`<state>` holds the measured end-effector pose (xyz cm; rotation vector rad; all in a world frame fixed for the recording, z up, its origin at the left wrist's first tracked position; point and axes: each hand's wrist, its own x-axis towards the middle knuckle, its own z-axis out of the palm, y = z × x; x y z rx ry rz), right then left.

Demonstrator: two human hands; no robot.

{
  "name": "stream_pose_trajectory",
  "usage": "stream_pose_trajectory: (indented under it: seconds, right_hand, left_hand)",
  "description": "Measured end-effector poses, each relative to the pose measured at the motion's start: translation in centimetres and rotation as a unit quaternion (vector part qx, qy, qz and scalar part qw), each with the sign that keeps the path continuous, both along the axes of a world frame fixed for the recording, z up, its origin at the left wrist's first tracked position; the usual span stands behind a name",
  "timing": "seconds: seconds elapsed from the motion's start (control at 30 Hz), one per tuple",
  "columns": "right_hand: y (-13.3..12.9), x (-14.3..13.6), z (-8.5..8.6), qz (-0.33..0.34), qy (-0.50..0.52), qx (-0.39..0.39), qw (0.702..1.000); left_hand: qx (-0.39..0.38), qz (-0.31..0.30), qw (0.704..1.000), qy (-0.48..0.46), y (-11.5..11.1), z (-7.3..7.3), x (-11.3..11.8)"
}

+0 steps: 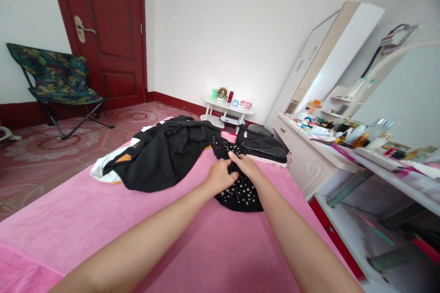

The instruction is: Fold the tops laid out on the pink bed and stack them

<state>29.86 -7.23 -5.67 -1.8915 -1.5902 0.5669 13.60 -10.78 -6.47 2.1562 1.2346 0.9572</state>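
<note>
Centre of frame: both hands meet on a black dotted garment (240, 190) lying on the pink bed (103, 219). The left hand (220, 176) pinches a bunch of its fabric; the right hand (248, 165) grips the cloth beside it. The garment is still crumpled, not folded. A black jacket (165, 155) lies heaped at centre left, untouched. One folded dark item (263, 146) sits behind the hands.

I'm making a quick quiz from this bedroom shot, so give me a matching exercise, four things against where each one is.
Things:
1. dotted black garment
2. folding chair
3. black jacket
4. small white table

Places:
A. against the far wall
B. under both hands
C. beside the red door
D. heaped on the pink bed cover, left of the hands

Pairs: 1-B, 2-C, 3-D, 4-A
</note>
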Motion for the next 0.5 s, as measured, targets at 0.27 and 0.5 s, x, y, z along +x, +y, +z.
stream_pose_trajectory:
  seconds: [0.27,0.5]
  right_hand:
    - [0.0,-1.2,-0.3,-0.030,-0.079,-0.046,0.995]
    - [-1.3,0.0,-3.4,-0.060,0.003,0.066,0.996]
  left_hand:
    - [0.016,-0.195,0.969,-0.148,-4.7,-3.8,0.8]
    - [-0.131,0.020,0.919,-0.371,2.6,-6.4,-1.8]
